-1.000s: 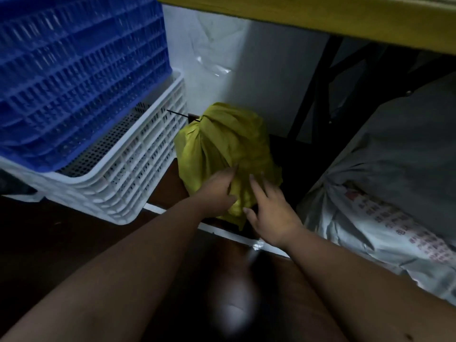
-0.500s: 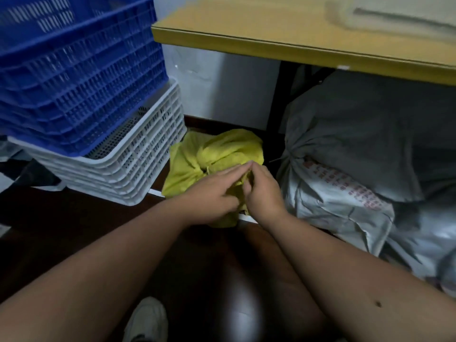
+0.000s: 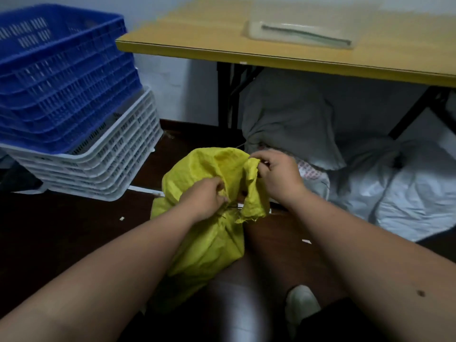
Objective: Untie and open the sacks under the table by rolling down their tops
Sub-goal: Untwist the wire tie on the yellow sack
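Head view, early stage of the task. The yellow sack [image 3: 209,218] stands on the dark floor [image 3: 74,230] in front of the table [image 3: 283,53], between the person's forearms. The left hand [image 3: 204,198] pinches at the gathered neck, where a thin dark tie [image 3: 230,211] appears to be wound round the cloth; the right hand [image 3: 276,174] grips the loose yellow top above the neck and holds it up and aside. Judged from this, the tie is not yet off and no rolling-down has begun — the sack's mouth remains bunched, though whether the knot is already loosened cannot be told. Under the table lie at least two grey-white sacks [image 3: 407,188], their tops gathered and, as far as can be seen, untouched — so most of the work is left. Left of the sack, a stack of blue crates [image 3: 61,77] sits in white crates [image 3: 103,174]; a clear tray [image 3: 303,30] rests on the tabletop.
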